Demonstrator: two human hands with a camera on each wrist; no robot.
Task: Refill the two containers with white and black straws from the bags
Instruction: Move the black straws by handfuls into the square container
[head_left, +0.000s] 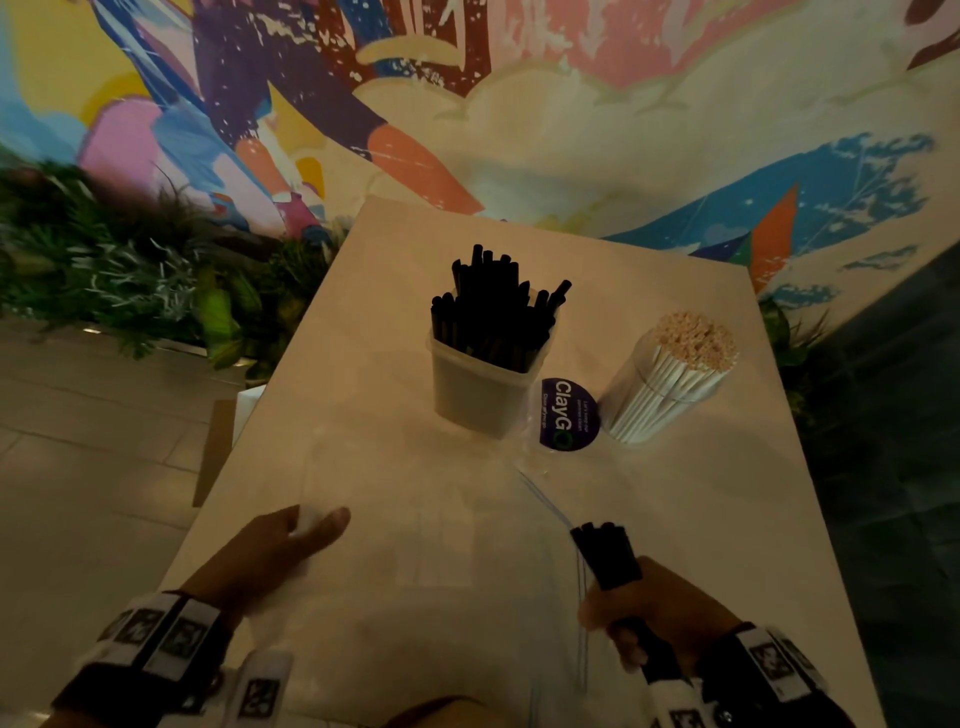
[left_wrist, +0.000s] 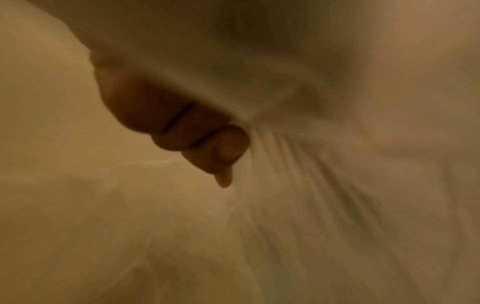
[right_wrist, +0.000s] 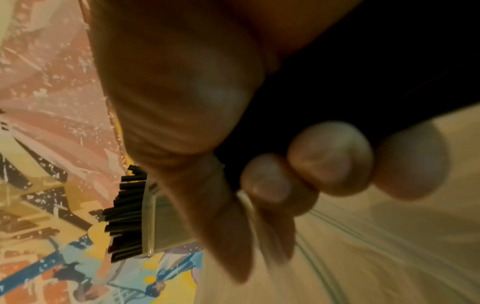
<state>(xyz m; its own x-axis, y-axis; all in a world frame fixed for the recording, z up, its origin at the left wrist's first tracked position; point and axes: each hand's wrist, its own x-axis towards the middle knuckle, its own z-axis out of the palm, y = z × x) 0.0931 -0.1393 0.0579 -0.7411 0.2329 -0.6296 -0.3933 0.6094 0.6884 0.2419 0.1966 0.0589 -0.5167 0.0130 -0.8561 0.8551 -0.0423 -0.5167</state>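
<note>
Now black straws (head_left: 608, 558), right hands' (head_left: 657, 618) fist

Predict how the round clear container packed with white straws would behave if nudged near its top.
The round container of white straws looks tall, narrow and leaning, so it would probably tip. Being round, it might then roll across the table.

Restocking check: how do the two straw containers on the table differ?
The left container is squarish and cloudy, holding black straws at loose, uneven heights. The right container is round and clear, packed tight with white straws ending level. Both stand upright and look full.
</note>
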